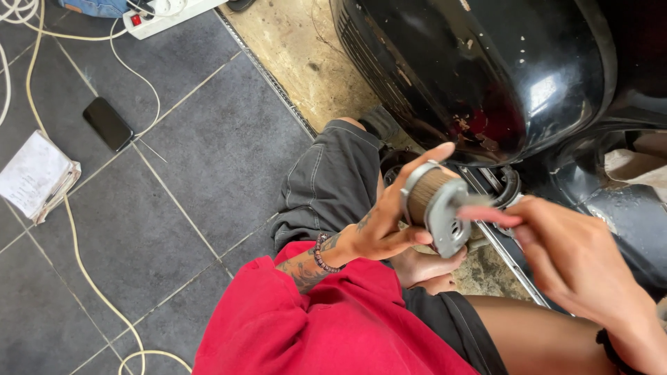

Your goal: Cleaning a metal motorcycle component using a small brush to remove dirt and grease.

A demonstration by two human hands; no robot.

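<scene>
My left hand [386,221] grips a round cylindrical filter [432,203] with grey metal end caps and brown pleated sides, held up in front of me at centre. My right hand [570,258] comes in from the right, its index finger pressed flat on the filter's near grey end cap. A bead bracelet sits on my left wrist. I sit on the floor in a red top and dark shorts, knees bent.
A glossy black scooter body [500,69] fills the upper right, with a metal rail below it. On the grey tiled floor lie a black phone [108,123], a folded paper pad [35,177], white cables [83,271] and a white power strip [163,15].
</scene>
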